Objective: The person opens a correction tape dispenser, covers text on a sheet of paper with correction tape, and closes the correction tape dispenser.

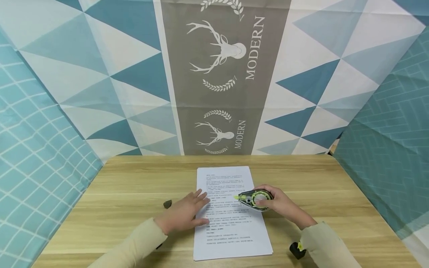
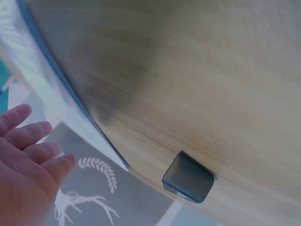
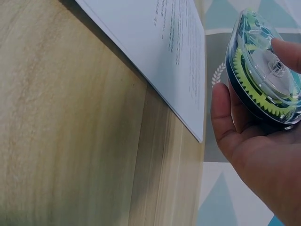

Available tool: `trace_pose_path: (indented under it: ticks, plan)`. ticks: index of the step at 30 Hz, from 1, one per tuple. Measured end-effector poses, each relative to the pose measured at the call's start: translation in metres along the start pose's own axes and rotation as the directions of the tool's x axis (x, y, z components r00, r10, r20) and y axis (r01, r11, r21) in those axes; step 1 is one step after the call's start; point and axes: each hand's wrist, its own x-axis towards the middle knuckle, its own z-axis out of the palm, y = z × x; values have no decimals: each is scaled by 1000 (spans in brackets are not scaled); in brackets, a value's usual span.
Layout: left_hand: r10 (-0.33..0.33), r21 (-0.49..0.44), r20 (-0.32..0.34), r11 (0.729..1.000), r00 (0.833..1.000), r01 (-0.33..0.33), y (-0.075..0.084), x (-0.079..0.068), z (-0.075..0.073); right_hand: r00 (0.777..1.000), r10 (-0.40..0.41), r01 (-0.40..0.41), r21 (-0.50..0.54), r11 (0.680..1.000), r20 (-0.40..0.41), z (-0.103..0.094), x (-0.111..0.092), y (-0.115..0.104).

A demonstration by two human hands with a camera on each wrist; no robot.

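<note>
A stack of printed paper [image 1: 231,245] lies on the wooden table, its top sheet covered in lines of text. My left hand [image 1: 186,213] rests at the stack's left edge with fingers spread over the sheet; in the left wrist view the same hand [image 2: 28,165] shows straight fingers. Over the paper's right side, my right hand [image 1: 281,203] holds a correction tape [image 1: 249,199], its tip pointing left. The right wrist view shows the correction tape [image 3: 265,70] with a clear case and yellow-green gear, gripped between the thumb and fingers of the right hand [image 3: 256,155].
A small dark cap-like piece [image 1: 167,204] sits on the table left of the paper, also seen close as a dark block [image 2: 188,180]. By the right sleeve is a black object [image 1: 297,250] with a yellow-green bit. A patterned cloth [image 1: 218,93] hangs behind the table [image 1: 134,193].
</note>
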Motion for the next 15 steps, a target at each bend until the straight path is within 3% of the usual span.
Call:
trace_pose_path:
  ticks: [7, 15]
  plan:
    - [32, 42, 122, 998, 992, -38, -2, 3, 4, 1000, 17, -17, 5, 1000, 0, 0, -1, 2]
    - [60, 68, 183, 995, 981, -74, -6, 1, 8, 999, 46, -46, 13, 999, -7, -2, -1, 5]
